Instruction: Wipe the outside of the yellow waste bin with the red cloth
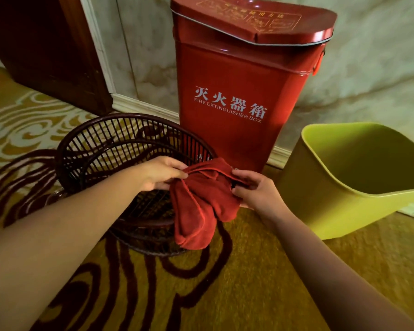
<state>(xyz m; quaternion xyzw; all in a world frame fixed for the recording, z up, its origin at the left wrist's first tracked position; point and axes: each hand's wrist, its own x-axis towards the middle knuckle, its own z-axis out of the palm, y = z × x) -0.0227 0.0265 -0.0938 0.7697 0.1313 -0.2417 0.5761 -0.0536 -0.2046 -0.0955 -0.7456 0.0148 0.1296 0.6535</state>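
Note:
The red cloth (201, 204) hangs bunched in the middle of the view, held by both hands at its top. My left hand (159, 173) pinches its upper left corner. Its upper right edge is gripped by my right hand (256, 189). The yellow waste bin (320, 206) stands on the carpet at the right, open-topped and empty, leaning toward the right. It is a short way right of my right hand and not touched by the cloth.
A dark wicker basket (101, 144) sits on the carpet under and behind my left hand. A tall red fire extinguisher box (237, 80) stands against the marble wall behind the cloth. A dark wooden door frame (46, 44) is at upper left. Patterned carpet (225, 295) covers the floor.

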